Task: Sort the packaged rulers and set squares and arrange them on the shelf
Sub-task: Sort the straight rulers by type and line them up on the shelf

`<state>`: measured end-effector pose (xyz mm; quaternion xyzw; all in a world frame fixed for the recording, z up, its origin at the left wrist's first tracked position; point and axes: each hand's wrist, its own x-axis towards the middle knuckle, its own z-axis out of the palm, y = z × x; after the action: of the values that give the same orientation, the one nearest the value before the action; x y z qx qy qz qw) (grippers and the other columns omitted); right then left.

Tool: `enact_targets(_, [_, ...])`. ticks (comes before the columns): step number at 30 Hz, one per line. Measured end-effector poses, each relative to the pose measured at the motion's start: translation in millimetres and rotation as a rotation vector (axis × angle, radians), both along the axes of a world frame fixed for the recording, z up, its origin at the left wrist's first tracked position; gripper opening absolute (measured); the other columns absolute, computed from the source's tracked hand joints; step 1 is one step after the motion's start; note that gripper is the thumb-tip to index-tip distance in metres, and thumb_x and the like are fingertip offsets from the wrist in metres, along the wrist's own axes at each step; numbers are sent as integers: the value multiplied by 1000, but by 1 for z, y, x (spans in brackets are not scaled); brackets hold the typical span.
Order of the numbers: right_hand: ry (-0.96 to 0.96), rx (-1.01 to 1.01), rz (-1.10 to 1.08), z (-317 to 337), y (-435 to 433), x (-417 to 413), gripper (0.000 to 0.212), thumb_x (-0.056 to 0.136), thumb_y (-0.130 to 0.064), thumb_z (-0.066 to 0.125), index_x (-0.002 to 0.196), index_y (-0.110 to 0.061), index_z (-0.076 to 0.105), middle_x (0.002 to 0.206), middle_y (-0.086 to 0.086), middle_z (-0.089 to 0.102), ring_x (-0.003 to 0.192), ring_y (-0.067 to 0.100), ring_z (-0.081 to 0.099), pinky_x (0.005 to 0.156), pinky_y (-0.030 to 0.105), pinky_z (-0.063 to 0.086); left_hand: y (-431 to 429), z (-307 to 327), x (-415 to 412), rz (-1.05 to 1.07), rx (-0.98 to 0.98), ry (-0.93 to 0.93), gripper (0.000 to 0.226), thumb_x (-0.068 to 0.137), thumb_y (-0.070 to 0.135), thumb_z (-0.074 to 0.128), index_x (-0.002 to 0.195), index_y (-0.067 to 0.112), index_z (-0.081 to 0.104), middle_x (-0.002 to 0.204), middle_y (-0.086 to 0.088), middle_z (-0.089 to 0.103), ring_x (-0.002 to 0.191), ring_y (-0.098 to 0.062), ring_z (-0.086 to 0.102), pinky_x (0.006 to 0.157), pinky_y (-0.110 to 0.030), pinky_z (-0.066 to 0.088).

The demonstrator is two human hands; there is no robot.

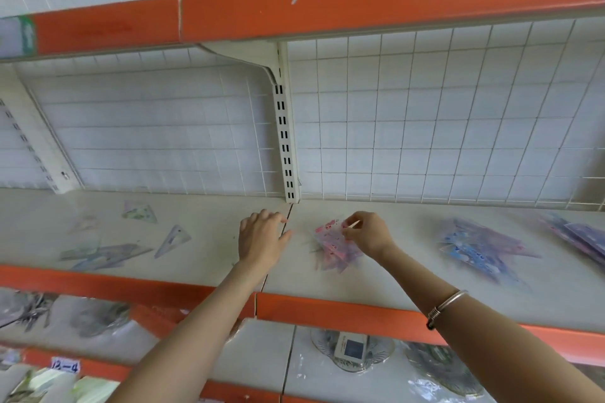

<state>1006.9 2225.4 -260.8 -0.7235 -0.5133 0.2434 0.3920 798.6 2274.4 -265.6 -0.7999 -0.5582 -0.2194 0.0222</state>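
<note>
Left grip: left hand [262, 235], fingers relaxed and holding nothing, at the shelf [327, 278] below the slotted upright [284, 127].
Right grip: right hand [368, 232] pinches pink set-square packets [332, 244], just right of the upright.

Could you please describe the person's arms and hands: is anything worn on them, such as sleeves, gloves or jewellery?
Both forearms are bare in view: no sleeves, no gloves. The left hand and wrist wear nothing. Behind the right hand, the forearm wears a thin silver bangle with a coiled wire part and a small dark piece at its lower end.
</note>
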Motion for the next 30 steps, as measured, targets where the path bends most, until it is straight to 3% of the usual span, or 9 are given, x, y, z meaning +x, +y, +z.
enact_targets(3, [-128, -13, -43, -8, 7, -10, 17, 86, -10, 56, 97, -9, 68, 91, 7, 62, 76, 18, 53, 60, 23, 39, -1, -1, -15, 18, -15, 12, 32, 94, 41, 52, 122, 25, 59, 126, 2, 56, 120, -20, 47, 102, -32, 28])
enact_targets(6, [-202, -38, -60, -12, 7, -15, 25, 90, -17, 54, 113, -12, 61, 116, 11, 52, 94, 23, 56, 77, 29, 44, -2, -3, -23, 28, -34, 31, 33, 95, 41, 50, 123, 25, 58, 127, 2, 55, 120, -19, 47, 102, -31, 28])
enact_targets(10, [-421, 29, 7, -10, 5, -19, 37, 90, -20, 54, 127, -16, 52, 126, 9, 47, 118, 26, 45, 98, 35, 37, -5, -3, -25, 40, -59, 47, 35, 97, 41, 47, 126, 24, 54, 130, 1, 55, 121, -19, 48, 102, -33, 29])
enact_targets(16, [-697, 78, 240, 6, 9, -33, 35, 94, -28, 48, 129, -21, 50, 131, 4, 46, 124, 22, 41, 100, 33, 27, -15, -1, -29, 103, -96, 58, 37, 97, 40, 47, 129, 23, 52, 130, 0, 56, 121, -20, 49, 103, -34, 32])
enact_targets(30, [-741, 111, 448, 6, 33, -99, 31, 94, -28, 47, 123, -20, 55, 122, 5, 52, 117, 23, 47, 97, 36, 30, -19, -2, -101, 263, -119, 16, 37, 96, 38, 49, 130, 22, 51, 128, 0, 56, 120, -19, 49, 98, -35, 36])
